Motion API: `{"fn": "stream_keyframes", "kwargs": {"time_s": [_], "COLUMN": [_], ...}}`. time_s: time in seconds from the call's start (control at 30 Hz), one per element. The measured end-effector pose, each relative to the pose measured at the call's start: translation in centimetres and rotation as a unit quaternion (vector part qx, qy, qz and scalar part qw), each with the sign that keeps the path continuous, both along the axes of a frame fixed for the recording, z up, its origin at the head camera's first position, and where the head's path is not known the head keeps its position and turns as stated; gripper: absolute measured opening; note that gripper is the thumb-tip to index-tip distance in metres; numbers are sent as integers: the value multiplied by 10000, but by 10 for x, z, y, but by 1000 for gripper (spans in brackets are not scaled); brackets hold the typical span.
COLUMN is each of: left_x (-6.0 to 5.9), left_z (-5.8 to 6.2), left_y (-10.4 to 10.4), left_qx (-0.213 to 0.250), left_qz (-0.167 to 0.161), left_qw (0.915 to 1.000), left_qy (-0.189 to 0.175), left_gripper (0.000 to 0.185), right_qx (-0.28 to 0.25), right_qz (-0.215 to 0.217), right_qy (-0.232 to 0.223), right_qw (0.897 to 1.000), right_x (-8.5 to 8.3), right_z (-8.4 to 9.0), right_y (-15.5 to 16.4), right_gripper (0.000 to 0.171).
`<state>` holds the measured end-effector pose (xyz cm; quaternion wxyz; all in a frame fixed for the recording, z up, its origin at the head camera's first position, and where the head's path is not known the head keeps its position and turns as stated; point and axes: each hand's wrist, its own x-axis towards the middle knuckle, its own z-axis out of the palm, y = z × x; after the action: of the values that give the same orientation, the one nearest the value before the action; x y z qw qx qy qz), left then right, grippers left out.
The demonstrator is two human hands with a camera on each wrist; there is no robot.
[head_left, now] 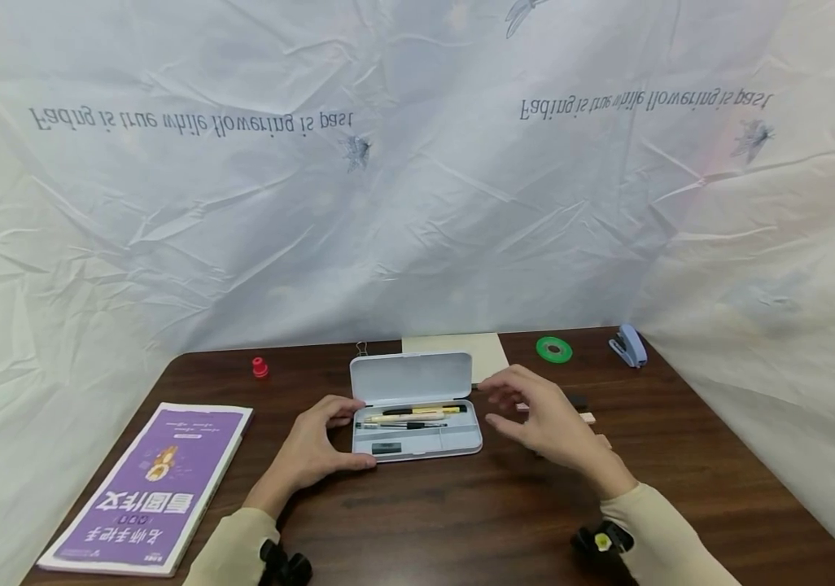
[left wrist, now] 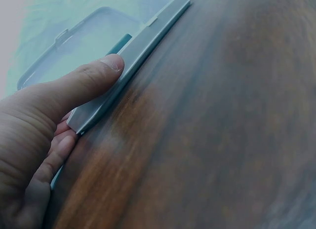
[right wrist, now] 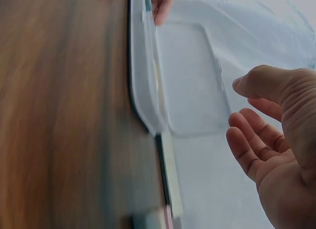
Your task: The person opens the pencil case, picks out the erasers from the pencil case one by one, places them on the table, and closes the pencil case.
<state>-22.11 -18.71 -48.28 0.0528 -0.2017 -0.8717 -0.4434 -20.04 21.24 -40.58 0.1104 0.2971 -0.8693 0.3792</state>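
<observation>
An open white pencil case (head_left: 461,440) lies on the table with its lid (head_left: 412,377) raised at the back. Inside are several pens and pencils (head_left: 417,417) and a small dark piece (head_left: 386,448) in the front compartment. My left hand (head_left: 313,443) holds the case's left end, thumb at the front edge and fingers round the back corner; the left wrist view shows the thumb (left wrist: 94,81) against its side. To the right of the case, my right hand (head_left: 545,415) hovers apart from it, fingers loosely bent and holding nothing.
A purple book (head_left: 146,488) lies at the left, a red stamp-like piece (head_left: 260,368) behind it. A cream sheet (head_left: 487,356), green tape roll (head_left: 553,350) and blue stapler (head_left: 630,346) are along the back. Small blocks (head_left: 587,417) sit partly hidden behind my right hand.
</observation>
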Motion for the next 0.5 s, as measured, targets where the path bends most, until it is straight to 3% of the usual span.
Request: {"fn": "stream_keyframes", "kwargs": {"time_s": [0.23,0.5], "left_x": [0,0], "left_z": [0,0], "left_y": [0,0], "left_qx": [-6,42], "left_qz": [9,-16], "left_qw": [10000,10000], "left_qy": [-27,-36], "left_gripper": [89,88], "right_qx": [-153,-184], "right_qz": [526,1039], "right_qy": [307,30], "right_qw": [9980,9944], "right_x": [-9,-18], "right_z": [9,12], "right_y": [-40,-83], "right_gripper": [47,42]}}
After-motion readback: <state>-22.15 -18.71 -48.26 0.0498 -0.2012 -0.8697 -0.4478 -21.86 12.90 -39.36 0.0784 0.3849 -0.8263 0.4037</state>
